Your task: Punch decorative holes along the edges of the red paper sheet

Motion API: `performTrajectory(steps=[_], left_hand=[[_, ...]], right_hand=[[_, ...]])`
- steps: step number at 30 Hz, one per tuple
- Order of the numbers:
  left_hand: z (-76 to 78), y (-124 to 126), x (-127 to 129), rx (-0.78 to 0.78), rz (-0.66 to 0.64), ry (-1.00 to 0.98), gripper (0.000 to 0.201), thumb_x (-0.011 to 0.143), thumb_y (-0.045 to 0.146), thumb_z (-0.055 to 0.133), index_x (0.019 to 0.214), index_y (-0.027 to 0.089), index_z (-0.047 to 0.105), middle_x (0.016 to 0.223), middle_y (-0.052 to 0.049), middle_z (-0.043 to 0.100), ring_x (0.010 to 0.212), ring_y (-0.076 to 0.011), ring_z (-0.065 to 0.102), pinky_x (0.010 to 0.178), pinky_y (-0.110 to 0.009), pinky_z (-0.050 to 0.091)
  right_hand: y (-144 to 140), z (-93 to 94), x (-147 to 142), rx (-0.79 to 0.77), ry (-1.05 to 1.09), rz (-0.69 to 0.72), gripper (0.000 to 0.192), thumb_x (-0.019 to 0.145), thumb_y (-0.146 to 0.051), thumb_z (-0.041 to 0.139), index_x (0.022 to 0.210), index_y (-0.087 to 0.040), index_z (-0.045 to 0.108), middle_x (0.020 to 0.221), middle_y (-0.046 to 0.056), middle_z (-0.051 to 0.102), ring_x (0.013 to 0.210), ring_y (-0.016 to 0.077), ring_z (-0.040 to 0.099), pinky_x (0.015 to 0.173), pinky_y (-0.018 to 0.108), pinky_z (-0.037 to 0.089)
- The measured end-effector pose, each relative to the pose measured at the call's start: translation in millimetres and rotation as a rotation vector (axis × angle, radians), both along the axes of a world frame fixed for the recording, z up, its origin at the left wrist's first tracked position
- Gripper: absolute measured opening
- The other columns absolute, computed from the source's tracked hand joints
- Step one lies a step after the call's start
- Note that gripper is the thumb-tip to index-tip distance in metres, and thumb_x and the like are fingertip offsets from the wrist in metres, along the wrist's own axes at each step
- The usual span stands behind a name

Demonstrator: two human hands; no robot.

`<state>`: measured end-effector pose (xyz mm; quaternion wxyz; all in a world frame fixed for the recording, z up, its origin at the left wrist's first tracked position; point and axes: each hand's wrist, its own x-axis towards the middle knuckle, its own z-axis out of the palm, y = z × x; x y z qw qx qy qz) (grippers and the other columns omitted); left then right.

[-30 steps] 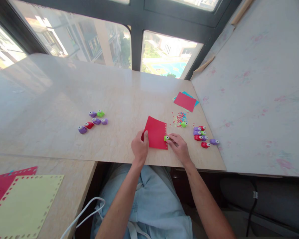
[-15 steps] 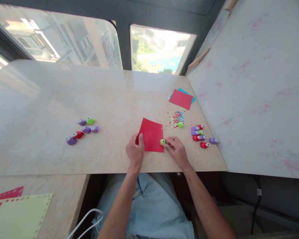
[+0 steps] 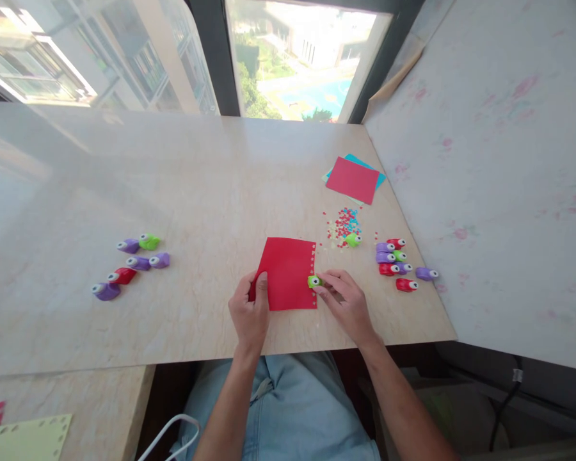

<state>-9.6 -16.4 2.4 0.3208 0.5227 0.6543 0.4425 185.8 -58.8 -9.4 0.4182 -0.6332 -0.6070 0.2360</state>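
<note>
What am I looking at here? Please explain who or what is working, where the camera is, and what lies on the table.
No machine here: a person works with two bare hands. The camera sits on the person's head and looks down, so the arms enter from below. The left hand presses on a red paper sheet lying on the marble table. The right hand holds a small green punch on the sheet's right edge, where a row of punched holes runs. Beyond lie paper confetti, a group of punches on the right, another group on the left, and a stack of red and blue sheets.
</note>
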Motion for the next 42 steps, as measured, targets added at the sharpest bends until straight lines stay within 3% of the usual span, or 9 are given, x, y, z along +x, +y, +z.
performTrajectory(steps=[17, 42], left_hand=[[0.2, 9.3, 6.0, -0.019, 0.106, 0.095, 0.027, 0.087, 0.043, 0.058, 0.089, 0.019, 0.071, 0.079, -0.003, 0.07, 0.069, -0.0149, 0.062, 0.061, -0.023, 0.05], [-1.3, 8.0, 3.2, 0.002, -0.01, 0.043, 0.03, 0.091, 0.043, 0.052, 0.095, 0.018, 0.07, 0.089, -0.005, 0.071, 0.077, -0.0158, 0.064, 0.065, -0.023, 0.049]], right_hand=[[1.0, 8.4, 0.9, 0.022, -0.07, 0.028, 0.026, 0.087, -0.027, 0.065, 0.113, -0.03, 0.07, 0.097, 0.007, 0.067, 0.09, 0.0216, 0.064, 0.079, 0.038, 0.056], [0.4, 2.4, -0.8, -0.015, -0.042, -0.004, 0.025, 0.09, -0.03, 0.063, 0.113, -0.025, 0.069, 0.102, 0.008, 0.063, 0.095, 0.0203, 0.063, 0.085, 0.038, 0.056]])
